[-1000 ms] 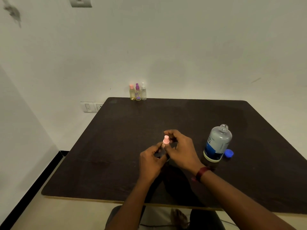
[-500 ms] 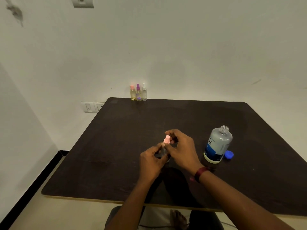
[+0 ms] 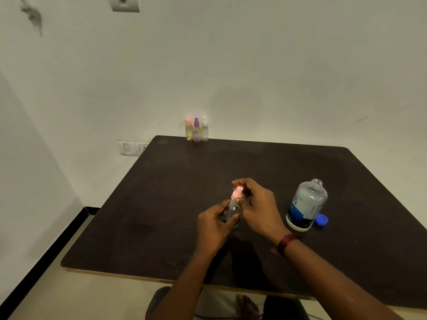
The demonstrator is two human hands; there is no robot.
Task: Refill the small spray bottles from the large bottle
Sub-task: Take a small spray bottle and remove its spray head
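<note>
Partly hidden between both hands, the clear spray bottle point(image 3: 233, 210) stands near the middle of the dark counter point(image 3: 161, 204). The left hand point(image 3: 215, 225) curls its fingers round the body; the right hand point(image 3: 258, 211) pinches the tilted pink top point(image 3: 238, 194). Whether the top is screwed on cannot be told. To the right stands the uncapped large bottle point(image 3: 306, 204), its blue cap point(image 3: 321, 220) just beside the base. Its blue-and-white label is too blurred to read.

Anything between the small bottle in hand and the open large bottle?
No object lies between them, only the right hand and bare table. The blue cap sits right of the large bottle. The pink spray top sits on the small spray bottle.
</note>
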